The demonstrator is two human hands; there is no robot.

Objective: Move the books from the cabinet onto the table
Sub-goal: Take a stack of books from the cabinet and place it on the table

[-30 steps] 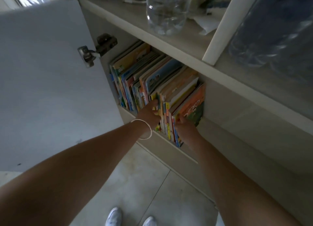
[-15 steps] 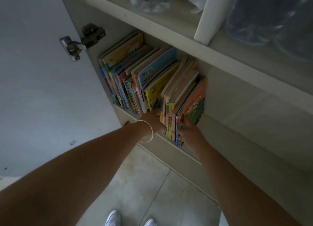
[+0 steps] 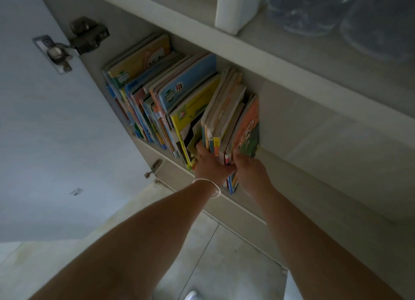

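Two bare arms reach into an open cabinet (image 3: 298, 111), where a row of thin picture books (image 3: 170, 97) stands packed on the lower shelf. The left hand (image 3: 211, 165), a pale bangle (image 3: 207, 187) at its wrist, is wedged into a gap in the row, fingers pressed against the left side of a small bundle (image 3: 226, 120) at the row's right end. The right hand (image 3: 248, 171) clasps the same bundle from the other side, its fingers curled over the lower corner of the orange-and-green book (image 3: 248, 131) that faces outward. Both hands close on the bundle between them; its bottom edges jut past the shelf's front lip, though whether it is lifted clear of the shelf is hard to judge in the dim light. The books to the left lean against one another toward the cabinet wall. The door (image 3: 45, 131) hangs open at left on a metal hinge (image 3: 74, 43). Clear plastic bottles (image 3: 336, 12) sit on the shelf above. A white shoe (image 3: 190, 295) shows on the tiled floor (image 3: 213, 266) below.
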